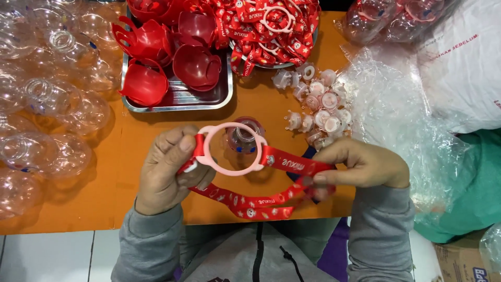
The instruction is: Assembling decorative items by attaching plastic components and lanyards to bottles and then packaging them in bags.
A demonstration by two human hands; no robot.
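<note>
1. The pink ring [232, 149] with its red strap [271, 180] is held above the orange surface [120, 172], near its front edge, between both hands.
2. The left hand [167, 169] has its grip closed on the ring's left side, thumb on top where the strap joins the ring.
3. The right hand [362, 164] has its grip closed on the strap, pinching it between thumb and fingertips at the right end of the loop.
4. A small clear bottle [241, 137] stands on the surface behind the ring and shows through it.
5. A heap of small clear caps [318, 104] lies just right of the bottle.
6. A metal tray [203, 99] holds red cup-shaped parts [195, 65]; more red straps [271, 26] are piled beside it.
7. Clear round bottles [47, 99] lie along the left side; crumpled plastic bags [396, 115] lie on the right.
</note>
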